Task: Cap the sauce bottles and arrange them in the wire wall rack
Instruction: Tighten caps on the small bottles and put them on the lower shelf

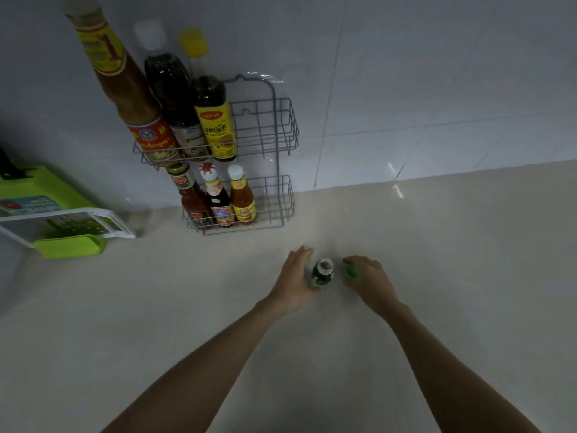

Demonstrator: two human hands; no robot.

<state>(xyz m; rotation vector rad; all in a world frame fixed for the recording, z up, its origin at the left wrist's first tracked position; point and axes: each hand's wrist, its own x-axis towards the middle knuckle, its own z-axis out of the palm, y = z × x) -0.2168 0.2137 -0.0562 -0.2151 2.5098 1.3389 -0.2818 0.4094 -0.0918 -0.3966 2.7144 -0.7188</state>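
Observation:
A small dark sauce bottle [322,273] stands uncapped on the pale counter [187,307], its open mouth facing up. My left hand [295,278] is curled against the bottle's left side. My right hand [370,281] holds a green cap [351,271] just to the right of the bottle. The grey wire wall rack [281,129] hangs on the tiled wall behind. Its upper shelf holds three tall bottles, among them a yellow-labelled one [215,120]. Its lower shelf holds three small sauce bottles, such as an orange one [242,196]. The right half of each shelf is free.
A green and white grater box [59,226] lies on the counter at the far left. The white tiled wall [437,89] meets the counter behind the rack.

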